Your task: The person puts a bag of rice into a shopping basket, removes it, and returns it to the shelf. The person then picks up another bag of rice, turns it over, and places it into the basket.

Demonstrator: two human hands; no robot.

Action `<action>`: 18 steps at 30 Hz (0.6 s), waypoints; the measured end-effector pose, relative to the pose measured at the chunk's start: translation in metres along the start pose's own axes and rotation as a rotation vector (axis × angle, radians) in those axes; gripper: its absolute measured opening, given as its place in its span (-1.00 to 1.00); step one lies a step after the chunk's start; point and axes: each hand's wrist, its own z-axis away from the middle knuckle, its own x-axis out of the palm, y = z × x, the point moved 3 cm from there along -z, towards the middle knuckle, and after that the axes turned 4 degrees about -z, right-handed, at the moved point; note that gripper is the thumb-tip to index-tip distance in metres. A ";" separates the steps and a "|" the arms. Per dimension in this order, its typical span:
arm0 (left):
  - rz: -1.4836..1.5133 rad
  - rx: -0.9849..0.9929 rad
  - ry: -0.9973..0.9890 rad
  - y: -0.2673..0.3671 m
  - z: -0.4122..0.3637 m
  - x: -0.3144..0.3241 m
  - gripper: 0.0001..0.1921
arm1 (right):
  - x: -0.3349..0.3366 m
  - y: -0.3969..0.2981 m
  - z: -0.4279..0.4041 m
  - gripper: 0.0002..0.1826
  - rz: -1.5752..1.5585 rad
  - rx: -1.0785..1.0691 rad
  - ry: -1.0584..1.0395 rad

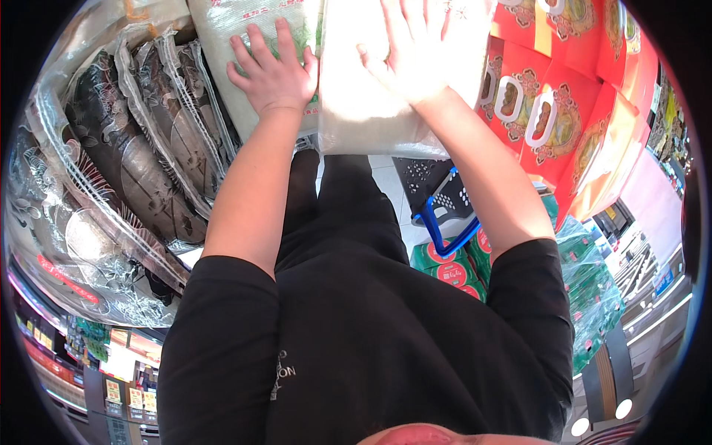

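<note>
My left hand [281, 78] lies flat with its fingers spread on a woven plastic sack [222, 33] that bears red writing and a green print. Beside it, my right hand [409, 61] rests palm down, fingers apart, on a pale sack in clear plastic [356, 130]. Strong light washes out much of that second sack. The two sacks sit side by side, nearly touching. Neither hand grips anything.
At the left stand dark, patterned packages in clear zipped bags [139, 144]. Red gift boxes with white handles [548, 122] are stacked at the right. Below them are a dark shopping basket with a blue handle [439, 239], green cartons [439, 258] and a white tiled floor [389, 178].
</note>
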 end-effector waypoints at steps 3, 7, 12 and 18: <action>-0.039 0.005 -0.024 -0.001 0.000 0.002 -0.28 | -0.002 0.002 0.000 -0.07 0.028 -0.008 0.004; -0.048 0.029 0.006 0.000 -0.001 0.001 -0.28 | -0.014 0.021 0.026 -0.09 -0.148 0.020 0.019; -0.059 0.032 -0.006 -0.001 -0.001 0.004 -0.28 | -0.012 0.046 0.079 -0.22 -0.059 0.104 0.181; -0.078 0.011 -0.131 0.001 -0.002 0.005 -0.27 | -0.001 0.067 0.097 -0.26 -0.196 0.157 0.194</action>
